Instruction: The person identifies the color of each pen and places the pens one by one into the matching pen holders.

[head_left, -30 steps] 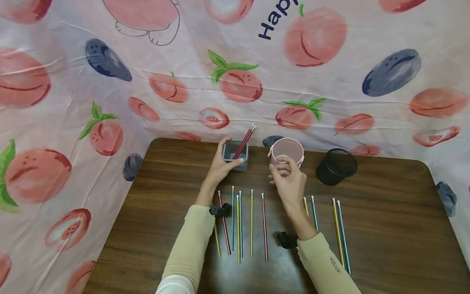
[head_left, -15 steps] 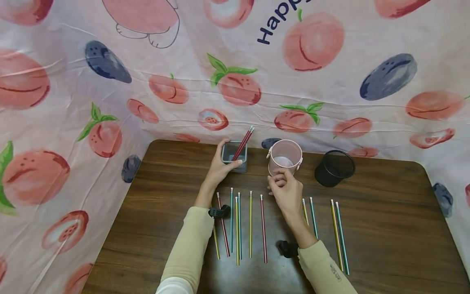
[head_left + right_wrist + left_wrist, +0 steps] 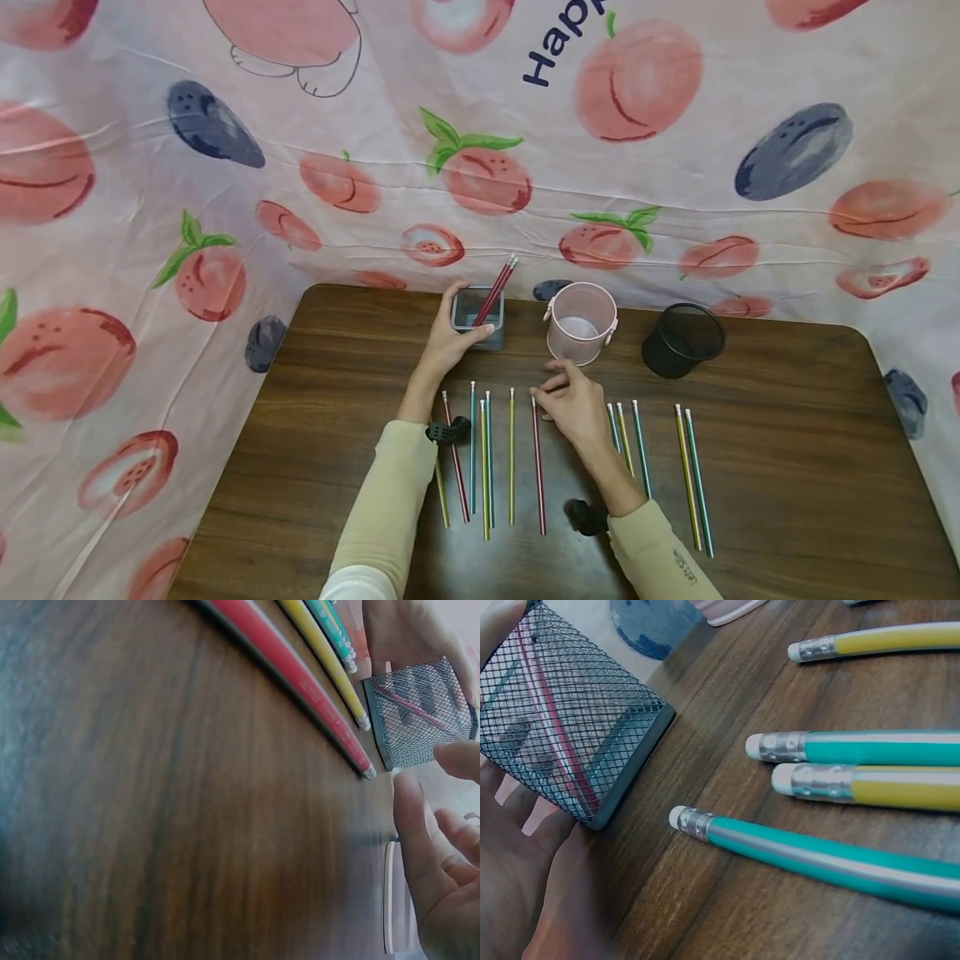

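My left hand [image 3: 447,342] grips a grey square mesh pencil holder [image 3: 615,697] at the back of the table, thumb on the near side. Red pencils [image 3: 495,292] lean inside it, eraser ends up. My right hand [image 3: 576,407] is over the table in front of the pink bucket [image 3: 579,343]. Its thumb and fingers are apart and hold nothing in the right wrist view. Close to the fingertips is the eraser end of a red pencil [image 3: 539,475] lying on the table. Left of that pencil lies a yellow pencil [image 3: 512,458].
Several teal, yellow and red pencils lie left of the right hand, including a teal pencil [image 3: 817,859]. More lie on the right, among them another teal pencil [image 3: 701,483]. A black round cup [image 3: 670,354] stands right of the pink bucket. Printed cloth [image 3: 487,179] hangs behind the table.
My right hand has moved from in front of the pink bucket toward me and left, to the red pencil's end. The left hand stays on the mesh holder.
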A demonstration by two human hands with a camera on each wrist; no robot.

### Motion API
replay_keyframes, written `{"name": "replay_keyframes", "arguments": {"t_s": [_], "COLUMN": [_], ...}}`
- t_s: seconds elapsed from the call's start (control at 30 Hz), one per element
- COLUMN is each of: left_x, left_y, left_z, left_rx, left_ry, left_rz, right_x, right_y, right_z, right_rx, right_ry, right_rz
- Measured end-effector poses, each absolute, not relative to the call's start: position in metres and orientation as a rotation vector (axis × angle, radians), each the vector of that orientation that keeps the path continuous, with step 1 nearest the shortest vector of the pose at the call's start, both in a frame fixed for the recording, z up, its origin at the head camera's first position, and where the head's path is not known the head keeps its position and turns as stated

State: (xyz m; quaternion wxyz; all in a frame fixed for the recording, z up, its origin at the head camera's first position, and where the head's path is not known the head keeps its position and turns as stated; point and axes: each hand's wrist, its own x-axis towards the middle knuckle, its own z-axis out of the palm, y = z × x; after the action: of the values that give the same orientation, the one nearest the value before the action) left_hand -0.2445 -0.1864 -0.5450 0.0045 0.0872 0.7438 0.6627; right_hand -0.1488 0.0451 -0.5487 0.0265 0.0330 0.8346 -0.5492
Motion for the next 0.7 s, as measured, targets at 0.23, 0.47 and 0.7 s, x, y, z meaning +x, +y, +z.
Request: {"name": "replay_keyframes", "arguments": {"t_s": [0.23, 0.47, 0.7], "left_x": [-0.254, -0.25, -0.241], "left_y": [-0.188, -0.187, -0.183], "left_z": [-0.566, -0.551, -0.529], "left_rx": [0.253, 0.252, 0.211], "left_ry": [2.406, 2.375, 2.41], "left_rz": [2.053, 2.036, 1.952], "right_x": [-0.149, -0.145, -0.14], "right_y": [0.047, 0.035, 0.028], "right_z": [-0.549, -0.545, -0.537], "right_rx": [0.04, -0.099, -0.108], "right_ry": [2.644, 2.802, 2.909], "right_rz": [-1.48, -1.074, -0.898]}}
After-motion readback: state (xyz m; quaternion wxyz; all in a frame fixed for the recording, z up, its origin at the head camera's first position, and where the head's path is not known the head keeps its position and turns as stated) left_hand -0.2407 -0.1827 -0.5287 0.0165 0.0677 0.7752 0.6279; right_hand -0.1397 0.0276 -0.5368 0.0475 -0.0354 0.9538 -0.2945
